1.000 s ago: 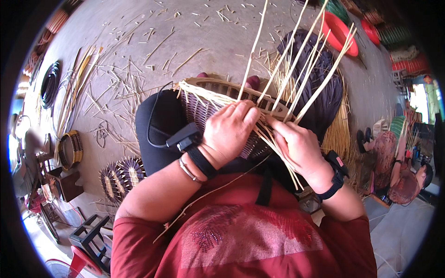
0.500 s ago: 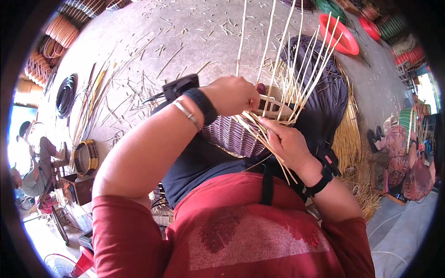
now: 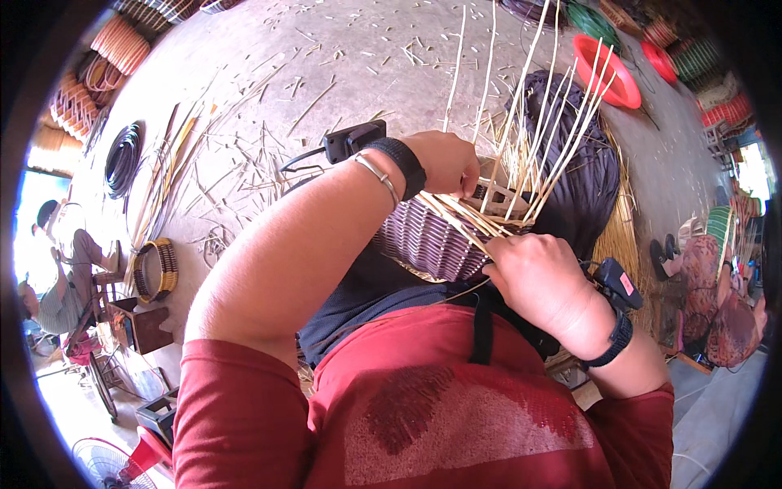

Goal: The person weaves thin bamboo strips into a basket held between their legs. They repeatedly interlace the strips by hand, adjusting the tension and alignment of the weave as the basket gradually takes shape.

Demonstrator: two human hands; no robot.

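Note:
A dark purple wicker basket [image 3: 428, 242] rests tilted on my lap. Pale stakes [image 3: 511, 110] stand up from its far and right rim, while several others are bent over and lie across the near rim. My left hand [image 3: 444, 165] is closed at the rim's far left side, its fingertips curled down over the edge; what they pinch is hidden. At the near right of the rim, my right hand [image 3: 538, 273] is wrapped round the bent-over pale stakes [image 3: 466, 224]. Pale split bands show inside the basket's mouth.
Cut stake scraps litter the concrete floor [image 3: 244, 98]. Beyond the basket lie a dark cloth bundle [image 3: 582, 155], a straw bundle [image 3: 623, 212] and a red basin [image 3: 607, 72]. A black coil [image 3: 124, 160] and a woven ring [image 3: 155, 269] are at left. Other people sit at both sides.
My right hand has turned over and closed round the bent stakes, its back now showing. The left hand has shifted a little along the rim. The whole view has swung slightly.

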